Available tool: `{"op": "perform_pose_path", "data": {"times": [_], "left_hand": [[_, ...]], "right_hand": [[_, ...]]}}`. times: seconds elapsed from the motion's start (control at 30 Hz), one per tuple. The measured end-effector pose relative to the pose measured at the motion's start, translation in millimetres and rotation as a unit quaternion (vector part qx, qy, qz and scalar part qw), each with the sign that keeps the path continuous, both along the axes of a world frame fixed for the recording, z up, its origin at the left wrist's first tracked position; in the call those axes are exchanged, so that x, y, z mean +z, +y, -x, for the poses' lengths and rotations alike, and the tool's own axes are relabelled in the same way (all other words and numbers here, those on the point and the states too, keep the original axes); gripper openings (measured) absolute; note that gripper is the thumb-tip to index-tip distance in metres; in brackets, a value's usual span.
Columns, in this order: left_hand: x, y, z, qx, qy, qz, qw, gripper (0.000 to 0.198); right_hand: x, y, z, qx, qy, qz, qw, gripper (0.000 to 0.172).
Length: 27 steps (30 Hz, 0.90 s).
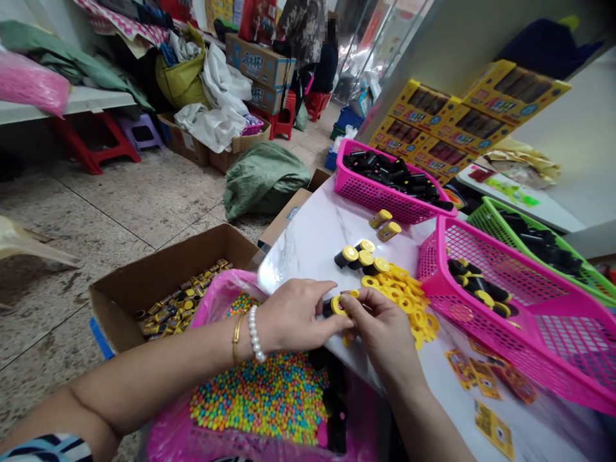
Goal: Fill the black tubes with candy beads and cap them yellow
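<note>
Taking the hands as the clock's centre, my feed shows a white marble-pattern table (pixel 308 240) running toward 12 o'clock. A pink mesh basket (pixel 385 202) of black tubes sits at 1 o'clock, a second pink mesh basket (pixel 486 327) at 3 o'clock, and a green mesh basket (pixel 491 215) behind it. At 9 o'clock, a cardboard box (pixel 168 276) holds gold-wrapped pieces (pixel 180 311). A pink plastic bag (pixel 221 301) of multicoloured candy beads (pixel 260 398) lies at 7 o'clock, below the table edge.

The left hand (pixel 293 314) wears a gold bangle and a pearl bracelet. Its fingers (pixel 332 324) are narrowly closed around a black tube (pixel 328 308), which is the piece in hand, just off the table's near edge. The right hand's (pixel 380 327) fingertips (pixel 353 303) pinch a yellow ring (pixel 338 305) at the tube's end.

Loose yellow rings (pixel 404 298) pile up at 2 o'clock, touching the near basket. My worry is that a slip of either grip could send the tube or ring into the beads, where a bump could also scatter the rings.

Yellow cartons (pixel 462 115) and small yellow printed cards (pixel 493 430) carry writing, but I can't read it at this resolution.
</note>
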State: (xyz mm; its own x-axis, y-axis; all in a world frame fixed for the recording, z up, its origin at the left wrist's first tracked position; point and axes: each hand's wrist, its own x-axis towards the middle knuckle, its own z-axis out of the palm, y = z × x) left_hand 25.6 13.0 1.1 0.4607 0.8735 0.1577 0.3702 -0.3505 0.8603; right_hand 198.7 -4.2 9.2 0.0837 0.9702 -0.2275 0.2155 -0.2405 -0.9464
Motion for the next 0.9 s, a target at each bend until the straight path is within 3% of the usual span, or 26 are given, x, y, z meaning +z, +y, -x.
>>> {"op": "perform_pose_path", "data": {"times": [0.07, 0.13, 0.23, 0.4, 0.53, 0.6, 0.73, 0.83, 0.9], "left_hand": [[5.1, 0, -3, -0.027, -0.071, 0.177, 0.981, 0.034], [8.6, 1, -8, -0.047, -0.133, 0.317, 0.938, 0.033], [11.1, 3, -13, -0.020, -0.168, 0.368, 0.914, 0.028], [4.1, -4, -13, -0.006, -0.147, 0.310, 0.939, 0.031], [-6.4, -13, -11, 0.058, -0.081, 0.107, 0.989, 0.044], [-9.4, -17, -13, 0.058, -0.055, 0.031, 0.996, 0.034], [-7.9, -16, -15, 0.056, 0.001, -0.056, 0.997, 0.018], [-2.8, -12, -13, 0.043, 0.028, -0.056, 0.997, 0.009], [-0.3, -10, -11, 0.032, 0.029, -0.042, 0.998, 0.006]], "right_hand": [[3.8, -2, 2, 0.002, -0.015, 0.000, 1.000, 0.044], [7.3, -3, 5, 0.007, -0.025, 0.005, 1.000, 0.045], [8.5, -3, 8, 0.006, -0.018, 0.005, 1.000, 0.045], [0.3, -3, 10, -0.008, -0.043, -0.047, 0.998, 0.038], [-2.6, -3, 10, -0.012, -0.080, -0.109, 0.991, 0.033], [-1.3, -4, 6, 0.009, -0.096, -0.112, 0.989, 0.038], [4.9, -1, -11, 0.054, -0.010, -0.043, 0.998, 0.053], [12.9, 11, -21, 0.089, 0.102, 0.045, 0.990, 0.052], [19.3, 21, -23, 0.137, 0.112, 0.098, 0.979, 0.048]]}}
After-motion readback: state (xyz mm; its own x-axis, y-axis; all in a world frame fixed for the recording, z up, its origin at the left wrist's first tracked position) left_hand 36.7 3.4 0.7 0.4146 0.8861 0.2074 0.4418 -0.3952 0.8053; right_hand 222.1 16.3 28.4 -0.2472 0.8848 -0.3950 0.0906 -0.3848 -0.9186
